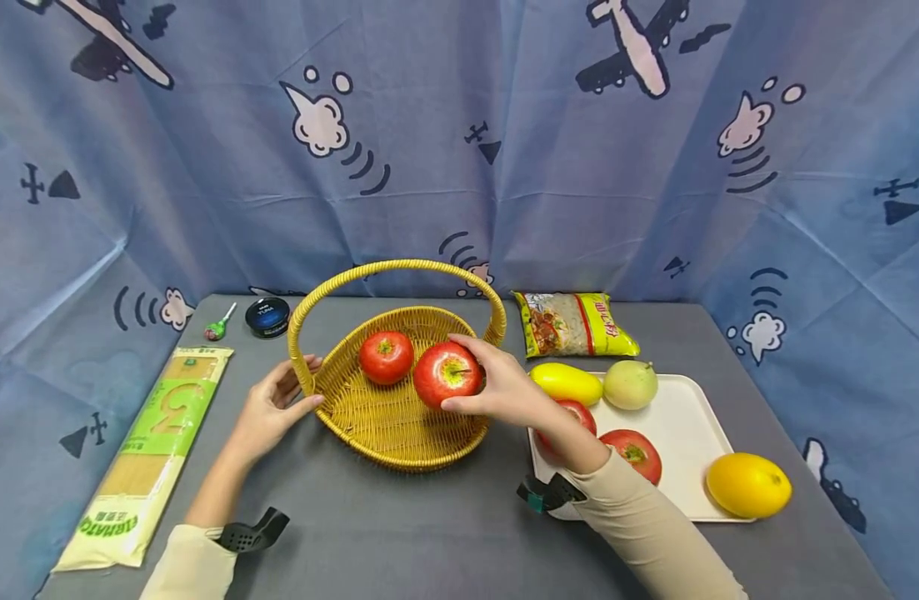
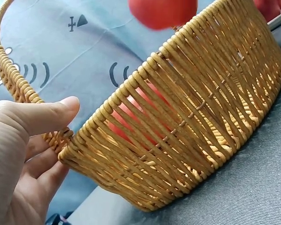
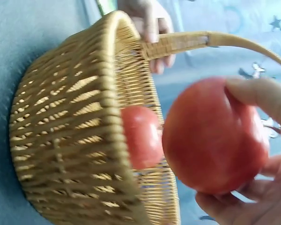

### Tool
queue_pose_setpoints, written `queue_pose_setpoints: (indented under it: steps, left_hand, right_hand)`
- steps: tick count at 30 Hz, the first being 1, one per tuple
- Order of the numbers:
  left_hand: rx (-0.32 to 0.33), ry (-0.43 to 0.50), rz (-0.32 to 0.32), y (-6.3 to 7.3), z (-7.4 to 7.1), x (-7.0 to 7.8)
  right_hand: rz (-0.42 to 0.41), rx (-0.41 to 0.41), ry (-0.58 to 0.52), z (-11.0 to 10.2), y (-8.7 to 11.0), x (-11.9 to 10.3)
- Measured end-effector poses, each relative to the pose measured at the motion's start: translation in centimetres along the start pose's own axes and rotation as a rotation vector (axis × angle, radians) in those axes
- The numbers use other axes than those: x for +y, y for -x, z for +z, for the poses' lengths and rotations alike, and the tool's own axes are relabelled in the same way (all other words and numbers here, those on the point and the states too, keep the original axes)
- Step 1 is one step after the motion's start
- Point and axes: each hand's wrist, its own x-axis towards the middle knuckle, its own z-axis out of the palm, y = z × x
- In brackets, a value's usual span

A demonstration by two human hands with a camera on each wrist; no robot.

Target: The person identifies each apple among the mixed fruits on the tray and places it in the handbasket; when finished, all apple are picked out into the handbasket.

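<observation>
A yellow wicker basket [image 1: 384, 429] with a tall arched handle stands on the grey table. My left hand [image 1: 275, 408] grips it at the left foot of the handle, thumb on the near side and fingers behind, as the left wrist view shows. Thumb and fingers of my right hand [image 1: 511, 387] hold a red apple [image 1: 440, 379] over the right part of the basket. In the right wrist view this held apple [image 3: 210, 140] is above the rim level. Another red apple [image 1: 386, 358] lies inside, seen through the weave in the left wrist view.
Right of the basket, a white tray [image 1: 680, 408] bears red apples [image 1: 637, 457], a pear [image 1: 630, 385], a yellow mango [image 1: 566, 383] and a lemon [image 1: 747, 485] at its edge. Behind lies a yellow food bag [image 1: 575, 325]. At left are a noodle packet [image 1: 140, 458], tuna tin [image 1: 267, 317] and lollipop [image 1: 216, 329].
</observation>
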Motion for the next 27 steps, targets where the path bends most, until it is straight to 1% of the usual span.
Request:
queue_pose_setpoints:
  steps: [5,11,15,21,27]
  left_hand:
    - [-0.002,-0.010,-0.008,0.0,-0.1,-0.1]
    - [-0.003,-0.005,-0.007,0.0,-0.1,-0.1]
    - [-0.002,-0.008,-0.011,0.1,-0.1,-0.1]
    - [-0.002,-0.018,-0.013,0.0,-0.1,-0.1]
    - [0.002,-0.006,-0.004,0.1,-0.1,-0.2]
  right_hand:
    - [0.042,0.030,0.038,1.7,-2.2,0.4]
    - [0.068,0.016,0.054,2.8,-4.0,1.2]
    - [0.092,0.011,0.062,3.1,-4.6,1.2]
    - [0.134,0.015,0.086,3.3,-4.8,1.4]
    - [0.204,0.029,0.059,3.6,-5.1,1.7]
